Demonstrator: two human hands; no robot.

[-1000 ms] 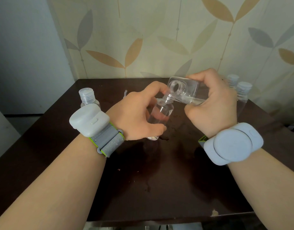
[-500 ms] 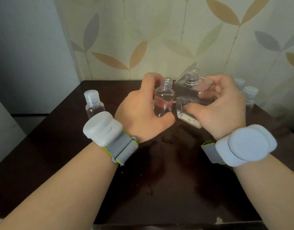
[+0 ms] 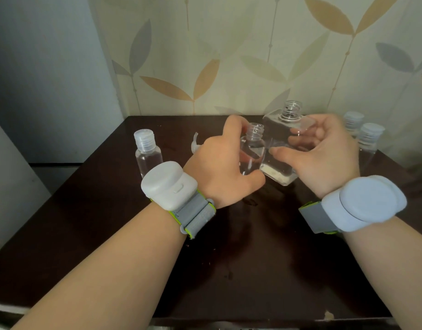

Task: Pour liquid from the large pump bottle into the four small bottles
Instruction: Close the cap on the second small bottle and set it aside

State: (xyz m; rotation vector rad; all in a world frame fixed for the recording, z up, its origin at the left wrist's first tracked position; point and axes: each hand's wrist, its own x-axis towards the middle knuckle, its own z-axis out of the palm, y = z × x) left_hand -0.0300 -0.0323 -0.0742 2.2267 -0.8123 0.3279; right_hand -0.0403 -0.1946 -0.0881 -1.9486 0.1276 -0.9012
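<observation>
The bench (image 3: pixel 110 234) is dark brown, almost black, with a glossy sheen. The wallpaper (image 3: pixel 229 55) behind is pale cream, patterned with tan, grey and off-white leaves on thin stems. The far left wall (image 3: pixel 38 67) is plain grey-blue. All the bottles are clear; the capped bottle (image 3: pixel 148 153) at left has a translucent whitish cap. The wrist bands (image 3: pixel 195 216) are grey edged in lime green, carrying pale grey-white pods.

Open small bottle (image 3: pixel 251 148) touches large bottle's (image 3: pixel 285 148) left side

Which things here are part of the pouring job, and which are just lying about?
Job: large bottle in right hand; open small bottle in left hand; three capped small bottles; pump head.
Lying about: nothing but the table.
</observation>
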